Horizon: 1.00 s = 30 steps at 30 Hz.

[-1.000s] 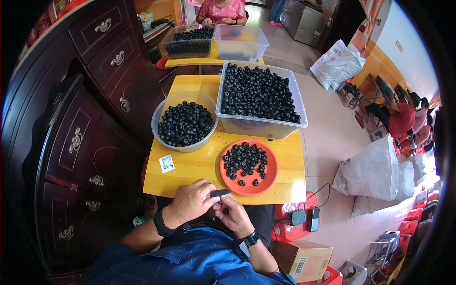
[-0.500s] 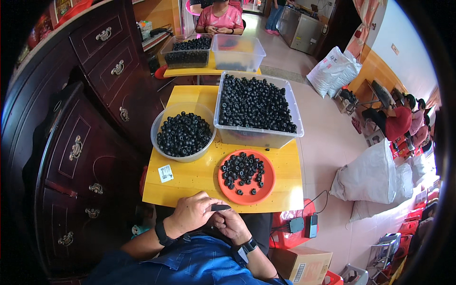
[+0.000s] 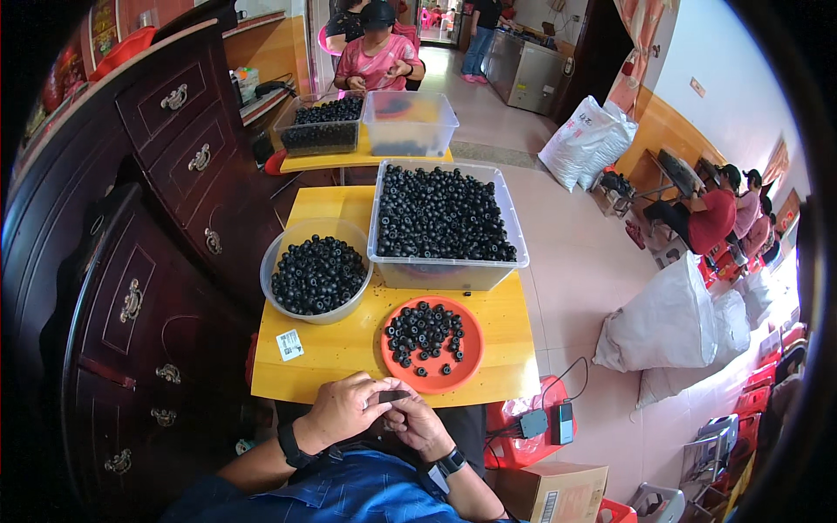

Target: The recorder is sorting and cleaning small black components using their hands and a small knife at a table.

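The dark narrow strip (image 3: 393, 396) is just off the near edge of the table, in front of my body, pinched between the thumb and fingers of my left hand (image 3: 342, 410). My right hand (image 3: 418, 425) is right against it, fingers curled in together at the strip's other end; whether they close on anything else I cannot tell. Just beyond, on the yellow table (image 3: 305, 379), lies an orange-red plate (image 3: 472, 342) with black ring-shaped pieces (image 3: 425, 329) scattered over it, thicker toward its far side. Left of it a small white label (image 3: 289, 345) lies flat. Behind the label stands a round clear tub (image 3: 324, 317) heaped with the same pieces, and beside that a larger rectangular bin (image 3: 446, 276), filled nearly to the rim, with one stray piece (image 3: 467, 294) by its front. A second yellow table (image 3: 373, 159) stands past mine, with a person in a pink top (image 3: 377, 65) seated behind it. Dark wooden drawers (image 3: 122, 340) line my left; on my right a red stool (image 3: 519, 451) bears cabled devices, and bulky white sacks (image 3: 661, 322) sit on the pinkish tiled floor (image 3: 558, 253).
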Available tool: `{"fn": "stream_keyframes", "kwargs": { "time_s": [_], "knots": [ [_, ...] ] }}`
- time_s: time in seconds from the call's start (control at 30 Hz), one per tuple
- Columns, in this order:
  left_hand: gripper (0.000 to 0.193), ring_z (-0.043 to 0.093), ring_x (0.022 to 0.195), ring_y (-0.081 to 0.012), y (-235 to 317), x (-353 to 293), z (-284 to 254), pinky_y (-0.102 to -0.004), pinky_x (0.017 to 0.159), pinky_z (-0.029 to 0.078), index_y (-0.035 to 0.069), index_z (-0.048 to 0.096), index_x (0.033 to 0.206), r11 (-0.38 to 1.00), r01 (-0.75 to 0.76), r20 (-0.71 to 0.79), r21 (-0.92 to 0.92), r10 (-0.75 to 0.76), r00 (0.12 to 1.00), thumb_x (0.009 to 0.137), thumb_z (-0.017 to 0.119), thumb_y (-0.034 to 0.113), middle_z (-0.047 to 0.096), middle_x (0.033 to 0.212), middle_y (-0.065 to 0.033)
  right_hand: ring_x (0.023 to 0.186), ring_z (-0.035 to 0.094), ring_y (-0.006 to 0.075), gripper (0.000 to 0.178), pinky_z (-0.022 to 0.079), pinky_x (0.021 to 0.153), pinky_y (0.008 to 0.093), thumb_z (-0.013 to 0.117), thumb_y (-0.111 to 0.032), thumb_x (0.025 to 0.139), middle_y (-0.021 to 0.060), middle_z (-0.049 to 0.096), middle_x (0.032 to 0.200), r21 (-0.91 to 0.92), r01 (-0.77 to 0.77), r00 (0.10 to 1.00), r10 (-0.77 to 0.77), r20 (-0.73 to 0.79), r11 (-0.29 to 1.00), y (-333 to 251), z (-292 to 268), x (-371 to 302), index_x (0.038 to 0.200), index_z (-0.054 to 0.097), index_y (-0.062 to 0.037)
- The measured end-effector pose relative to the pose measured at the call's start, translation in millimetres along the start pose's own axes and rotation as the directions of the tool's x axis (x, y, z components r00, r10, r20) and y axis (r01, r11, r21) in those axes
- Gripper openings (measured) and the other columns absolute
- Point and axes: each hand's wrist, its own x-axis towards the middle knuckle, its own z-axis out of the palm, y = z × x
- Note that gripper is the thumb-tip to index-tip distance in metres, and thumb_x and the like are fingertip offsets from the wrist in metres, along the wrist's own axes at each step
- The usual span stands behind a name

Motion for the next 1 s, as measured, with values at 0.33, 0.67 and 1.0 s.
{"fn": "stream_keyframes", "kwargs": {
  "time_s": [0.33,0.67,1.0],
  "knots": [
    [0.04,0.062,0.064,-0.0216,-2,-3,5,-0.0346,0.059,0.052,0.019,0.073,0.114,0.999,-0.045,-0.099,-0.024,0.043,0.994,0.076,0.076,0.005,0.059,0.074,-0.004,0.058,0.042,0.002,0.013,0.038,0.05,0.0151,0.053,-0.018,0.104,-0.0003,0.059,0.088,0.045,0.007,0.999,-0.008,0.035,0.999,0,8,-2,0.115,0.055,-0.0099],
    [0.02,0.064,0.065,-0.0266,-6,-4,6,-0.0354,0.058,0.051,0.007,0.066,0.088,0.996,-0.092,-0.187,0.014,0.093,0.978,0.073,0.079,0.005,0.062,0.074,-0.0073,0.058,0.042,0.0034,0.014,0.038,0.051,0.0176,0.057,-0.02,0.102,-0.0012,0.06,0.088,0.108,0.087,0.996,-0.088,0.004,0.99,4,6,0,0.111,0.061,-0.0103],
    [0.028,0.066,0.062,-0.0298,-19,1,-2,-0.0372,0.057,0.05,0.002,0.062,0.086,0.978,0.125,0.044,-0.167,-0.119,0.992,0.089,0.07,0.028,0.067,0.072,-0.0144,0.057,0.041,0.0022,0.015,0.036,0.049,0.0163,0.059,-0.02,0.101,-0.003,0.058,0.083,0.054,0.11,0.993,-0.108,-0.043,0.992,-3,8,0,0.111,0.06,-0.0091]
  ]
}}
